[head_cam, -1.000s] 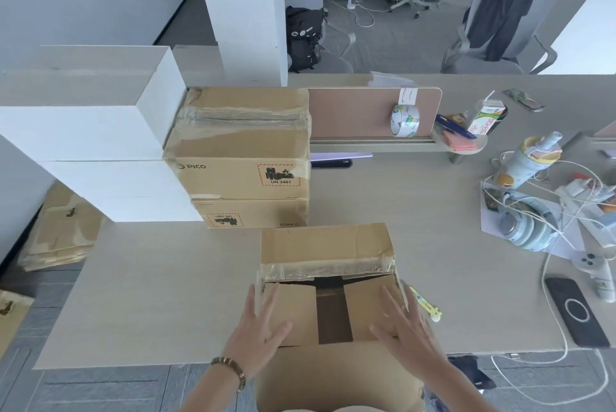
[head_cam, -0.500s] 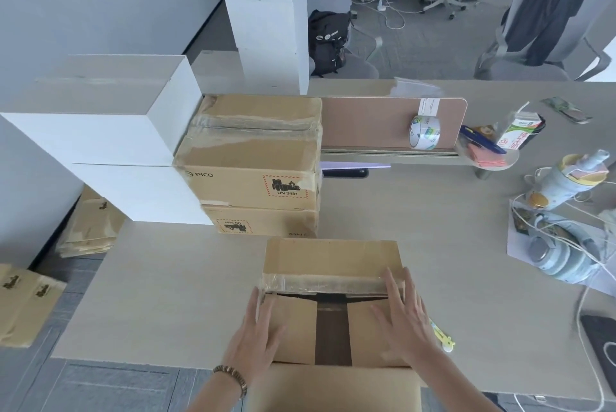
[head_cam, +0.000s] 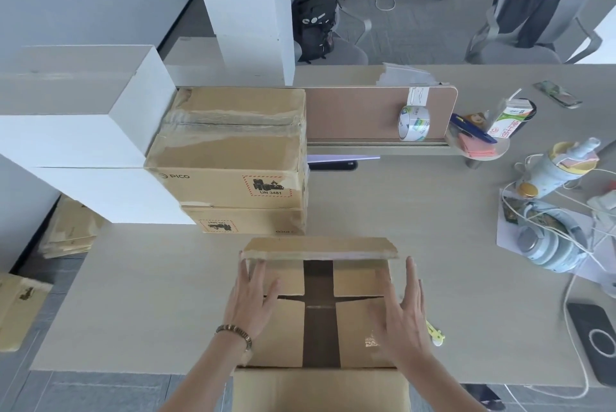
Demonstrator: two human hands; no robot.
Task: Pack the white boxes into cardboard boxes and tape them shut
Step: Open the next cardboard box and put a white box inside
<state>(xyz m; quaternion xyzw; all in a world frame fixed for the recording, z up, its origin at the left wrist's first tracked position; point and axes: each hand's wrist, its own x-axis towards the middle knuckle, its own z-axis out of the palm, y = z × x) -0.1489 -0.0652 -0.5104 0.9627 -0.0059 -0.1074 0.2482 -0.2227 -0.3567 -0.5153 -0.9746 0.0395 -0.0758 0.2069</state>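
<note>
A cardboard box [head_cam: 320, 318] stands at the table's near edge with its two side flaps folded in and a dark gap between them. Its far flap [head_cam: 320, 249] stands up and its near flap [head_cam: 320, 390] hangs toward me. My left hand [head_cam: 251, 301] presses flat on the left flap, fingers straight. My right hand [head_cam: 405, 318] lies flat on the right flap. Large white boxes [head_cam: 76, 131] are stacked at the left. A roll of clear tape [head_cam: 414, 123] leans on the desk divider.
Two taped cardboard boxes [head_cam: 230, 158] are stacked behind the open one. A tall white box column [head_cam: 246, 8] rises at the back. Headphones [head_cam: 550, 245], cables, a bottle and a phone [head_cam: 596, 341] clutter the right side. Flat cardboard lies on the floor at left.
The far flap has swung up from lying over the box. Both hands have slid outward and nearer along the side flaps, pressing them down. The view has moved closer.
</note>
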